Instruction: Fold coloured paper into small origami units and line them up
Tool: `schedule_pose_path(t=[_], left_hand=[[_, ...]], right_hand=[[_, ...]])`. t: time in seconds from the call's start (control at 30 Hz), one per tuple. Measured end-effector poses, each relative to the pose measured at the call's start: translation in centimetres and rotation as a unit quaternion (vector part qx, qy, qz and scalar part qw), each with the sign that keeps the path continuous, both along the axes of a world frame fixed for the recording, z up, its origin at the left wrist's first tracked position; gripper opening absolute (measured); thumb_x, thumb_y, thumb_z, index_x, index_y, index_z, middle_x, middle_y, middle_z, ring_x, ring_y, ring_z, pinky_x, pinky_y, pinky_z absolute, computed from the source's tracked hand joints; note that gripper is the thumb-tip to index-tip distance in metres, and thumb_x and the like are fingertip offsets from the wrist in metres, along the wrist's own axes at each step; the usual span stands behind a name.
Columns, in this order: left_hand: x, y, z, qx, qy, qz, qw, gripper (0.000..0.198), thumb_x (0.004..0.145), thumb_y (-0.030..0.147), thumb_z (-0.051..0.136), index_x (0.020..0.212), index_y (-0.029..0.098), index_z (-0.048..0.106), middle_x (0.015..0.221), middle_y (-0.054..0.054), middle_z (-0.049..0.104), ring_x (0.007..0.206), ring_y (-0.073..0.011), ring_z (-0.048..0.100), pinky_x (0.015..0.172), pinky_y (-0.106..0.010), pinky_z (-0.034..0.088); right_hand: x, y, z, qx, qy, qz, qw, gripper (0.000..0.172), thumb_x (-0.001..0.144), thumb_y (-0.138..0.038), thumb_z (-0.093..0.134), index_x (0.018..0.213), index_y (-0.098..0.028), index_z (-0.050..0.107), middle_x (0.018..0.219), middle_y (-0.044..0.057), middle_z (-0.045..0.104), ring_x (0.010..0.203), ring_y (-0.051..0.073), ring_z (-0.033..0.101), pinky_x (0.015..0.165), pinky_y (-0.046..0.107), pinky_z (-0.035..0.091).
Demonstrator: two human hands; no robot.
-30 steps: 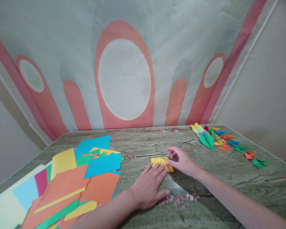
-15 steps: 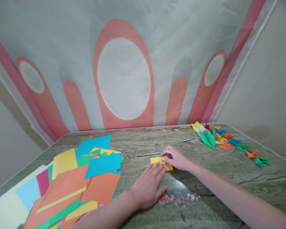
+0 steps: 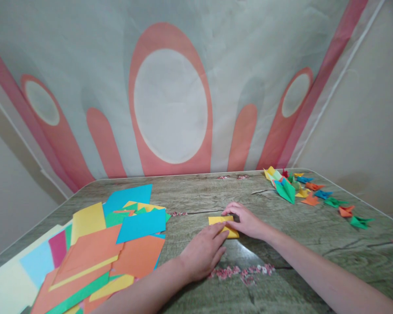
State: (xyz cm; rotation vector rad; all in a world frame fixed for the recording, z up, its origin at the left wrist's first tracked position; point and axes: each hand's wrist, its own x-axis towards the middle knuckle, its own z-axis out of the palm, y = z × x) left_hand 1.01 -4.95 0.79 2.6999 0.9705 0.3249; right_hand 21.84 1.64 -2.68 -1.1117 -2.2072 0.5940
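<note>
Yellow folded paper sits flat on the wood-grain table, between the loose coloured sheets on my left and the small folded paper figures off to my right. My left hand is unclenched, fingers laid over its near-left part. Right hand: thumb on its right side, fingers by the far edge; can't tell if they're pinching.
</note>
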Motion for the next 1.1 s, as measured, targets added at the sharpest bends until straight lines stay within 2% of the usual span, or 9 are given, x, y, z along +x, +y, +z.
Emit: schedule_pose_path(t=[0.2,0.37,0.7,0.93,1.1], left_hand=[[-0.1,1.3,-0.4,0.029,0.002,0.01,1.0,0.031,0.089,0.025,0.039,0.118,0.021,0.048,0.121,-0.007,0.053,0.115,-0.0202,0.047,0.1,-0.035,0.037],[0.3,1.7,-0.4,0.048,0.023,0.011,0.999,0.029,0.088,0.029,0.041,0.115,0.02,0.05,0.119,-0.009,0.054,0.112,-0.0219,0.05,0.096,-0.038,0.04],[0.7,1.9,-1.0,0.065,0.042,0.029,0.997,0.031,0.089,0.032,0.041,0.116,0.02,0.05,0.124,-0.011,0.052,0.116,-0.0243,0.047,0.099,-0.042,0.037],[0.3,2.1,-1.0,0.084,0.047,0.047,0.994,0.032,0.09,0.032,0.038,0.118,0.021,0.05,0.124,-0.01,0.052,0.115,-0.0245,0.048,0.098,-0.042,0.038],[0.2,2.2,-1.2,0.093,0.046,0.066,0.992,0.032,0.089,0.032,0.039,0.117,0.021,0.051,0.124,-0.01,0.051,0.114,-0.0246,0.048,0.097,-0.042,0.039]], right_hand=[[0.1,0.0,0.0,-0.009,0.004,0.0,1.0,0.015,0.075,-0.031,0.063,0.085,-0.02,0.062,0.09,0.005,0.058,0.088,0.019,0.052,0.08,0.034,0.04],[0.2,0.2,-0.1,-0.015,0.011,0.006,1.0,0.016,0.075,-0.032,0.063,0.085,-0.02,0.062,0.091,0.005,0.058,0.088,0.02,0.052,0.08,0.034,0.04],[0.6,0.0,0.7,-0.021,0.015,0.043,0.999,0.014,0.075,-0.027,0.062,0.087,-0.02,0.063,0.096,0.005,0.058,0.092,0.019,0.053,0.084,0.034,0.04],[0.6,-0.1,0.1,0.002,-0.024,-0.058,0.998,0.019,0.071,-0.029,0.066,0.087,-0.02,0.062,0.094,0.005,0.058,0.092,0.021,0.052,0.084,0.036,0.038],[0.5,0.0,0.0,0.007,-0.024,-0.062,0.998,0.014,0.073,-0.029,0.064,0.083,-0.02,0.063,0.092,0.005,0.058,0.089,0.02,0.052,0.083,0.035,0.038]])
